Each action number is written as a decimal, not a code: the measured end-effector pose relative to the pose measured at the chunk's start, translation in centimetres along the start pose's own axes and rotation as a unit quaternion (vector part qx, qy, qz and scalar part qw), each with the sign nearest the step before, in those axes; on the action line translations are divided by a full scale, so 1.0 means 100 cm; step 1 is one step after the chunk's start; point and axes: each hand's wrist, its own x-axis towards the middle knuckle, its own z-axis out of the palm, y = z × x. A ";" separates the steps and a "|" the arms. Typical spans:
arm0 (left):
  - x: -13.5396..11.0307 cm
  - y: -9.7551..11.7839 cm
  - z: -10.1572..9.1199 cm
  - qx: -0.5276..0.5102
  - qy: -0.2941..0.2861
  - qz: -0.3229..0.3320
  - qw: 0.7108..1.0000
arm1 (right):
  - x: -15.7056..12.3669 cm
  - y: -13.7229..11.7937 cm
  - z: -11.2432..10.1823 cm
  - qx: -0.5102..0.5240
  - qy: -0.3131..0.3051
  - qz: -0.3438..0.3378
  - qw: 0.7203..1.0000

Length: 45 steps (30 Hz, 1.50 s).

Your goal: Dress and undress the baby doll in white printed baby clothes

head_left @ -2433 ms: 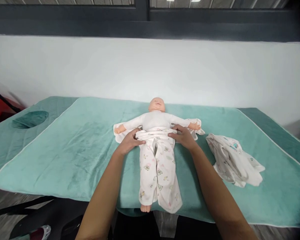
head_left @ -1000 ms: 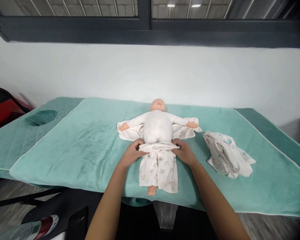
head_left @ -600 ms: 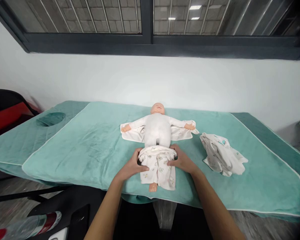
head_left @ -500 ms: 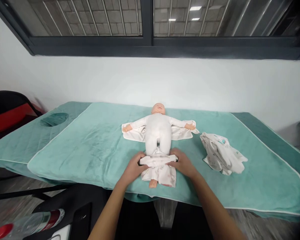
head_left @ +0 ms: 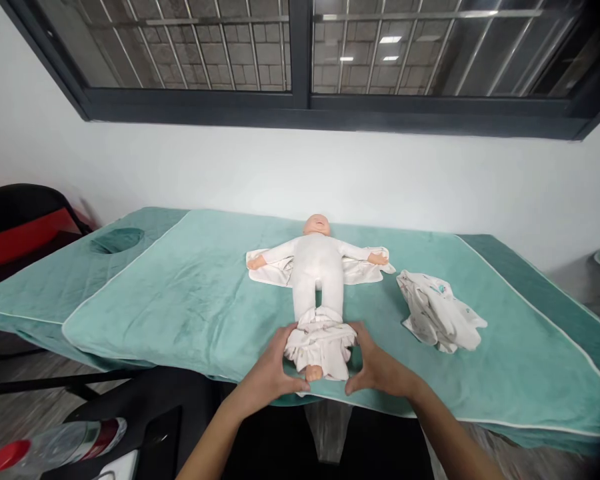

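Observation:
A baby doll (head_left: 317,261) in a white bodysuit lies on its back on a teal towel (head_left: 190,293), head toward the wall, arms spread over an open white garment. Patterned white trousers (head_left: 320,341) are bunched around its ankles, with one bare foot showing at the towel's near edge. My left hand (head_left: 270,372) grips the left side of the bunched trousers. At the right side of them, my right hand (head_left: 380,367) does the same. Both hands are curled around the cloth.
A crumpled white patterned garment (head_left: 437,311) lies on the towel to the doll's right. The table has a face hole (head_left: 117,240) at the far left. A red-capped plastic bottle (head_left: 45,448) lies low at the left. A black and red chair (head_left: 20,223) stands beyond.
My hands have slid the trousers from the doll's waist down its legs to the ankles, baring the white bodysuit legs. The camera has tilted up, showing more window.

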 end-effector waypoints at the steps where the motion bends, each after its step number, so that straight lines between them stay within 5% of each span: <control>1: -0.003 -0.001 0.004 0.026 0.008 0.006 1.000 | -0.003 0.000 0.005 -0.018 0.018 -0.007 1.000; 6: -0.008 -0.004 0.030 0.067 0.084 -0.024 0.994 | -0.004 0.003 0.028 -0.044 0.074 -0.012 0.996; 11: -0.026 0.008 0.039 0.013 0.055 -0.065 0.996 | -0.019 -0.005 0.025 0.021 0.086 0.030 0.996; 13: -0.036 0.017 0.034 -0.029 -0.020 -0.093 0.995 | -0.029 -0.015 0.014 0.058 0.026 0.063 0.996; 16: -0.043 0.033 0.016 -0.026 -0.140 -0.076 0.987 | -0.034 -0.036 -0.006 0.067 -0.142 0.080 0.984; 20: -0.029 0.062 -0.018 0.116 -0.156 0.086 0.977 | -0.010 -0.065 -0.028 0.019 -0.323 0.029 0.946; 23: -0.013 0.085 -0.052 0.207 -0.160 0.139 0.955 | 0.026 -0.089 -0.044 0.001 -0.387 0.010 0.922; 29: 0.005 0.127 -0.116 0.272 -0.196 0.135 0.933 | 0.098 -0.152 -0.080 -0.125 -0.351 -0.033 0.927; 32: 0.018 0.148 -0.132 0.265 -0.143 0.164 0.939 | 0.122 -0.183 -0.087 -0.186 -0.309 -0.061 0.931; 35: 0.034 0.163 -0.135 0.276 -0.082 0.201 0.936 | 0.134 -0.207 -0.092 -0.235 -0.244 -0.100 0.935; 41: 0.055 0.172 -0.120 0.351 -0.140 0.207 0.902 | 0.128 -0.202 -0.105 -0.354 -0.231 -0.124 0.898; 45: 0.066 0.178 -0.115 0.408 -0.035 0.243 0.879 | 0.126 -0.199 -0.120 -0.404 -0.145 -0.163 0.888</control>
